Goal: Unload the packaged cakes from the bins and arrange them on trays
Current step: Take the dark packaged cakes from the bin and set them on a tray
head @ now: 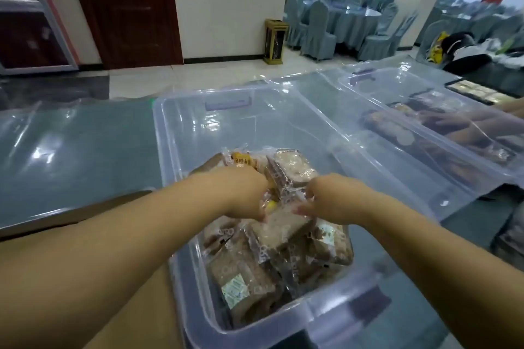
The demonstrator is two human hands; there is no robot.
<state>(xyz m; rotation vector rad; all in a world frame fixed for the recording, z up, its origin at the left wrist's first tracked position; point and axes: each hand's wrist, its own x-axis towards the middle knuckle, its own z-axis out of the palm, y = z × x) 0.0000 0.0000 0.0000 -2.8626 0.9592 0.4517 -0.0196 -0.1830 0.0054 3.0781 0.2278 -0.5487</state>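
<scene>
- Cakes (272, 252) in clear wrappers lie heaped in the near half of a clear plastic bin (181, 133); the far half of its floor is bare.
- The bin stands on a bench (71, 150) covered by blue-green cloth under a glossy clear sheet.
- Both bare forearms reach over the bin's near rim into the heap.
- The left hand (243, 193) is turned palm down with its fingers curled into the cakes, gripping a few; one wrapper with yellow print sticks out beyond its knuckles.
- The right hand (334, 198) is just beside it, thumb and fingers closed on the wrapper of one of the cakes at the top of the heap; blur hides the finer detail.
- A second bin (377, 88) stands to the right, touching or nearly touching the first, with more brown cakes inside.
- Another person's hands (453, 122) show blurred through its wall.
- A dark tray (476, 91) with pale pieces in rows lies beyond that bin.
- A gold waste bin (275, 41) stands on the floor by the wall, near covered chairs (317, 28).
</scene>
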